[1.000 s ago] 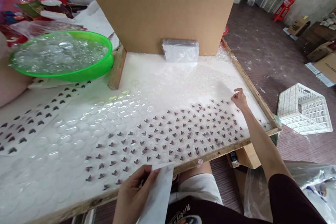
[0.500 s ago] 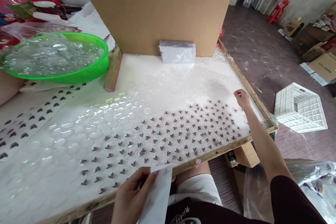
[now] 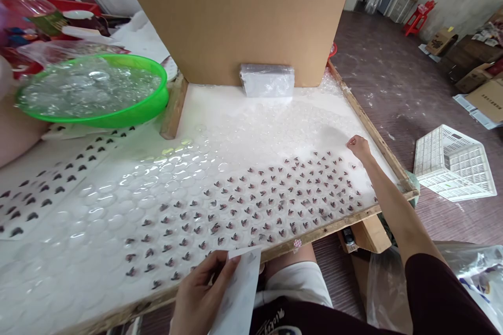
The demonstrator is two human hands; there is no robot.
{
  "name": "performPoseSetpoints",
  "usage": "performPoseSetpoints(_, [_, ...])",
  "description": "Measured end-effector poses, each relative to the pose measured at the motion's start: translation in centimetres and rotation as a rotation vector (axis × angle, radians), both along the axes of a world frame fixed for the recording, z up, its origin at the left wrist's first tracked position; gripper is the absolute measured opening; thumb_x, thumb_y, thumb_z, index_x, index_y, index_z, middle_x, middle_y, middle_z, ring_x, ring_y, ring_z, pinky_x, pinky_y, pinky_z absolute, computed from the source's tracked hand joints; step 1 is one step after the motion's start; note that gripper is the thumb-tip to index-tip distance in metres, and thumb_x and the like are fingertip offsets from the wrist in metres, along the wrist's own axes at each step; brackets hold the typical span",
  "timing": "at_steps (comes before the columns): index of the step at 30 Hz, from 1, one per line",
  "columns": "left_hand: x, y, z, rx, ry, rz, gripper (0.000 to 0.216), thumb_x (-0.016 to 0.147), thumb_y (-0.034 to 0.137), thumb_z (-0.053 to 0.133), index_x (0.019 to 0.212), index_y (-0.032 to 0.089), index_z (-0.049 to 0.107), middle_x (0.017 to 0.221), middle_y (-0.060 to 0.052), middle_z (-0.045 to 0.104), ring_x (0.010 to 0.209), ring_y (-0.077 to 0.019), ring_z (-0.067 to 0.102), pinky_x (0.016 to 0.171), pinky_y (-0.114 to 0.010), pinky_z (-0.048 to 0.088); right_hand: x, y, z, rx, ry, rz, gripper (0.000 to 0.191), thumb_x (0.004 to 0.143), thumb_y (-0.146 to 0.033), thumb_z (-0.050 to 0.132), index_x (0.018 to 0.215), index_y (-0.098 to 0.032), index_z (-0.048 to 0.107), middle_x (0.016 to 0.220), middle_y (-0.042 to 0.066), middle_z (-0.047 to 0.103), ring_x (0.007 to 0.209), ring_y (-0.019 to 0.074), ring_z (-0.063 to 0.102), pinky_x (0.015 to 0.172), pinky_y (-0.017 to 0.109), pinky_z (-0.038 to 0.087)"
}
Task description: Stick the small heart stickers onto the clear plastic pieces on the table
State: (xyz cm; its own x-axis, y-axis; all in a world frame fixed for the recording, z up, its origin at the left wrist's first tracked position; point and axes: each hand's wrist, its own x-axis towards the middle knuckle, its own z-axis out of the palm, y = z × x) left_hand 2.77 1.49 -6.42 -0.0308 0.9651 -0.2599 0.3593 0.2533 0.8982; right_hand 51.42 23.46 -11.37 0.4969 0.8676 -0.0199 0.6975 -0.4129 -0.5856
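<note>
Change noted: a second ago your right hand had its thumb and forefinger apart; now the fingers are curled in together near the far right of the dark-marked rows. Whether the tips meet or pinch anything, you cannot tell from here. A grey shadow lies just left of them on the white tabletop, so the hand is probably raised. Your left hand is as it was, thumb and fingers clamped on the upper left edge of the white rectangular paper sheet with faint dark prints. Rows ahead of that grip look unaltered; judged from this, little progress over the interval.

Orientation: the sheet's long axis runs from its top end, by the brown wooden rim just right of your left grip, back toward your body, veering slightly left. Its lower end leaves view. Ahead and left of the grip: clear round plastic pieces, apparently unmarked.
</note>
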Motion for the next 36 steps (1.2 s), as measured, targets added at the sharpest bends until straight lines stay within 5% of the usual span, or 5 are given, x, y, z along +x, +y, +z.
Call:
performPoseSetpoints(17, [0.4, 0.2, 0.0, 0.056, -0.044, -0.05, 0.032, 0.08, 0.047, 0.064, 0.07, 0.017, 0.058, 0.063, 0.002, 0.048, 0.061, -0.0137, 0.042, 0.054, -0.022, 0.034, -1.9, -5.5, 2.8, -0.047, -0.017, 0.016, 0.013, 0.076, -0.028, 0.063, 0.069, -0.016, 0.065, 0.073, 0.007, 0.066, 0.064, 0.0168, 0.054, 0.064, 0.03, 0.04])
performPoseSetpoints(21, [1.4, 0.9, 0.2, 0.093, -0.039, -0.106, 0.028, 0.084, 0.043, 0.06, 0.072, 0.017, 0.059, 0.063, 0.002, 0.049, 0.061, -0.0139, 0.044, 0.056, -0.023, 0.035, -7.4, -8.8, 4.7, 0.055, 0.045, 0.118, 0.014, 0.082, -0.03, 0.062, 0.085, -0.018, 0.068, 0.085, 0.007, 0.069, 0.074, 0.0181, 0.058, 0.072, 0.031, 0.045])
performPoseSetpoints(27, [3.8, 1.8, 0.6, 0.175, -0.093, -0.197, 0.016, 0.088, 0.028, 0.053, 0.087, 0.017, 0.065, 0.078, -0.002, 0.065, 0.073, -0.0164, 0.056, 0.067, -0.025, 0.041, -19.8, -16.7, 7.0, -0.111, 0.738, 0.737, 0.035, 0.089, -0.053, 0.062, 0.099, -0.021, 0.07, 0.091, 0.005, 0.07, 0.078, 0.0171, 0.062, 0.073, 0.031, 0.05])
performPoseSetpoints(31, [4.5, 1.9, 0.9, 0.241, -0.122, -0.183, 0.018, 0.084, 0.018, 0.051, 0.092, 0.018, 0.067, 0.085, -0.003, 0.068, 0.077, -0.0164, 0.057, 0.069, -0.025, 0.041, -23.6, -18.8, 6.1, -0.198, 0.964, 0.802, 0.042, 0.087, -0.059, 0.063, 0.101, -0.019, 0.07, 0.085, 0.003, 0.068, 0.071, 0.0139, 0.058, 0.065, 0.027, 0.047])
performPoseSetpoints(36, [4.0, 1.8, 1.1, 0.104, -0.313, -0.129, 0.013, 0.085, 0.027, 0.06, 0.091, 0.018, 0.067, 0.082, -0.003, 0.067, 0.073, -0.0156, 0.057, 0.065, -0.024, 0.041, -24.1, -19.3, 6.5, -0.043, 0.787, 0.82, 0.037, 0.086, -0.057, 0.067, 0.092, -0.021, 0.069, 0.077, 0.001, 0.064, 0.071, 0.014, 0.055, 0.066, 0.027, 0.043])
